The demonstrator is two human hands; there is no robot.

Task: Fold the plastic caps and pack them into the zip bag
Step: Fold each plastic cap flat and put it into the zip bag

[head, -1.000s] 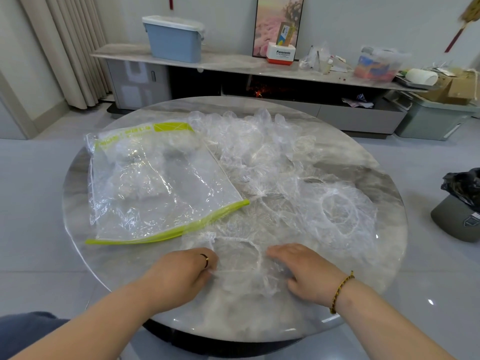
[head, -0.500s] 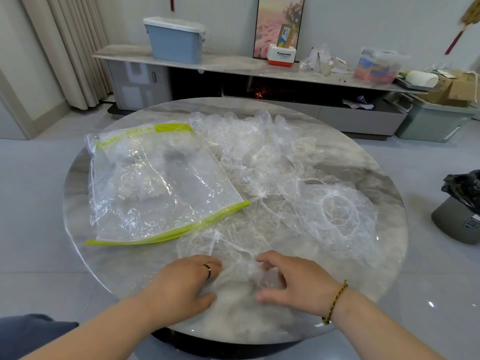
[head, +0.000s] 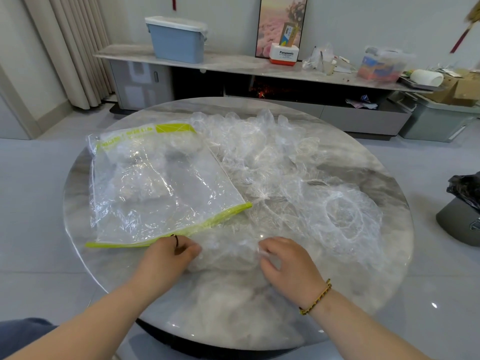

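Head view: my left hand [head: 168,255] and right hand [head: 284,263] grip one near cap [head: 228,255]; bag [head: 155,183] looks part-filled, far pile [head: 285,167] unfolded.

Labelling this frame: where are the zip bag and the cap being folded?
Clear zip bag with lime-green strip [head: 161,188]: head view, middle of clear panel.
Crumpled clear plastic cap being folded [head: 228,254]: head view, bunched middle.

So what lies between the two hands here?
A bunched clear plastic cap on the table, the left hand and right hand holding its ends; seen in the head view.
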